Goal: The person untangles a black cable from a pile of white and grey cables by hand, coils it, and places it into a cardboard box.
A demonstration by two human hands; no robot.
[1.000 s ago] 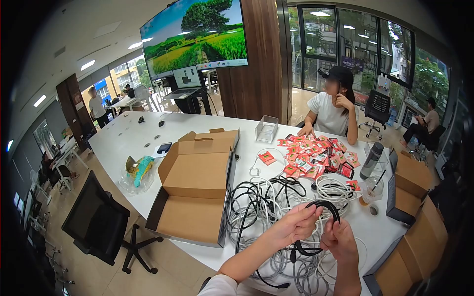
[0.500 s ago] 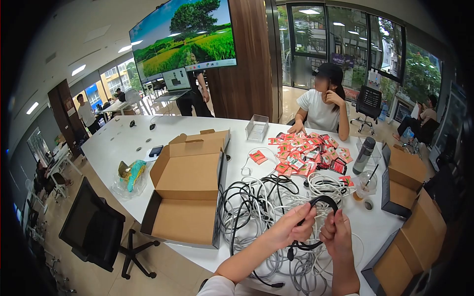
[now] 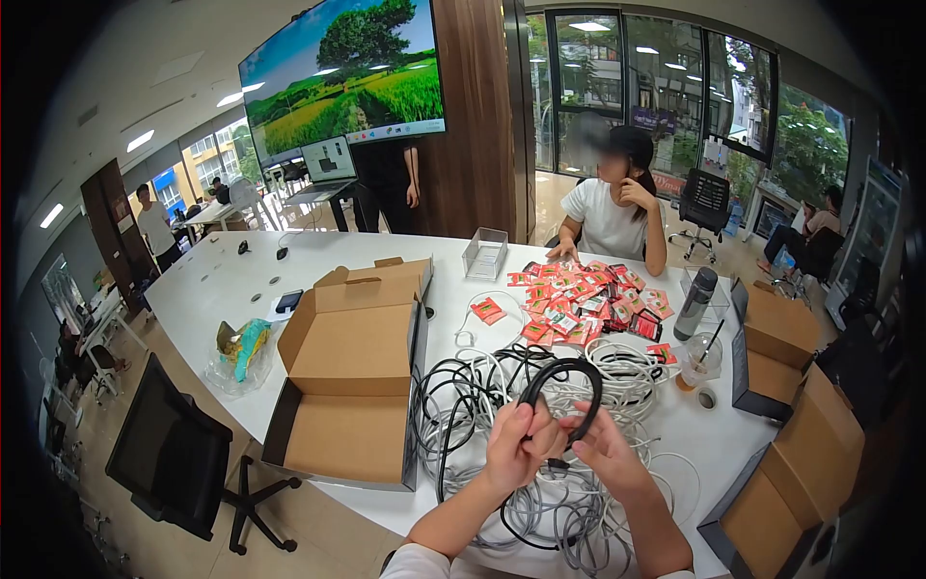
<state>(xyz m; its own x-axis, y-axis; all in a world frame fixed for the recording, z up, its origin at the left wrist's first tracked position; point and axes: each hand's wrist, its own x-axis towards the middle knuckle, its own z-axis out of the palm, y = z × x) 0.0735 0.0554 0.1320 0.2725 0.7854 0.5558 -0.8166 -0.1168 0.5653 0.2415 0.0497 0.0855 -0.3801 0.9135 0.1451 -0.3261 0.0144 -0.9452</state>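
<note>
A coiled black cable [image 3: 569, 365] is held up as a ring over the table. My left hand [image 3: 522, 442] is closed around the ring's left side. My right hand [image 3: 610, 454] grips its lower right side, with the fingertips on the cable. A dark plug end [image 3: 558, 464] hangs just under the hands. Beneath them lies a tangled heap of black, white and grey cables [image 3: 453, 391], partly hidden by my hands and forearms.
Red packets [image 3: 579, 294] are piled beyond the cables, near a seated person [image 3: 612, 212]. An open cardboard box [image 3: 347, 429] lies to the left, and more boxes [image 3: 786, 502] at the right. A bottle [image 3: 695, 304] and plastic cup [image 3: 701, 362] stand right of the cables.
Both hands have shifted left with the black cable, whose loop now shows as a rounder, upright ring. My right hand has turned and opened up somewhat. The view has swung slightly right.
</note>
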